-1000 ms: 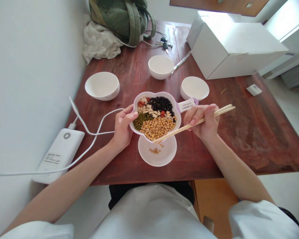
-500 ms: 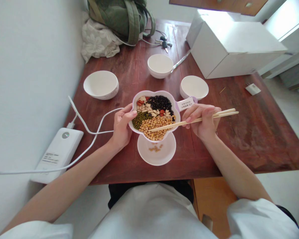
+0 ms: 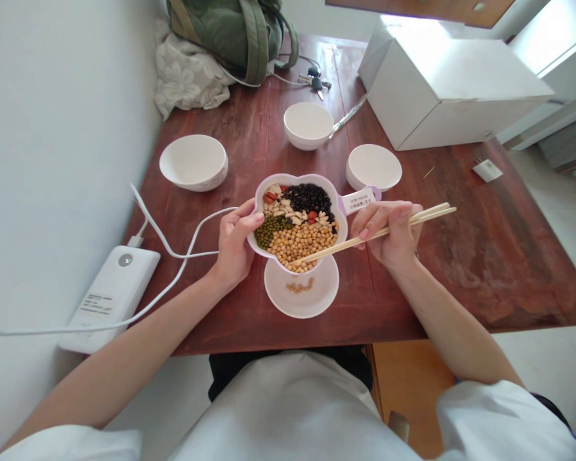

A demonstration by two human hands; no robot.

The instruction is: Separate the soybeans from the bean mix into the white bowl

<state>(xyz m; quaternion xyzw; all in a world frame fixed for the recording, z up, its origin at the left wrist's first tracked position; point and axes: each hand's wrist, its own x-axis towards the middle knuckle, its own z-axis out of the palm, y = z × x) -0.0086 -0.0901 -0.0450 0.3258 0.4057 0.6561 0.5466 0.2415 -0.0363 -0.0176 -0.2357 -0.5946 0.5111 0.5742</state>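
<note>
My left hand (image 3: 235, 243) grips the left edge of a lilac-rimmed, flower-shaped divided dish (image 3: 312, 177), which holds chickpeas, mung beans, black beans, pale seeds and a few red beans. My right hand (image 3: 388, 234) holds a pair of wooden chopsticks (image 3: 365, 234), their tips over the chickpeas near the dish's front rim. No grain shows between the tips. Below the dish sits a white saucer (image 3: 319, 299) with a small pile of chickpeas (image 3: 299, 287) on it. The dish hides the saucer's far part.
The dark wooden table (image 3: 484, 269) carries several white bowls, including one (image 3: 193, 162) at left, plus a white box (image 3: 441, 89). A white power bank (image 3: 109, 298) and its cable lie at left. Keys (image 3: 314, 82), a green backpack (image 3: 235, 38) and a floral cloth (image 3: 185, 73) are at the back.
The chopstick tips swung inward over the chickpeas, then back toward the dish's front rim. The dish stays in my left hand, and the saucer's pile looks unchanged.
</note>
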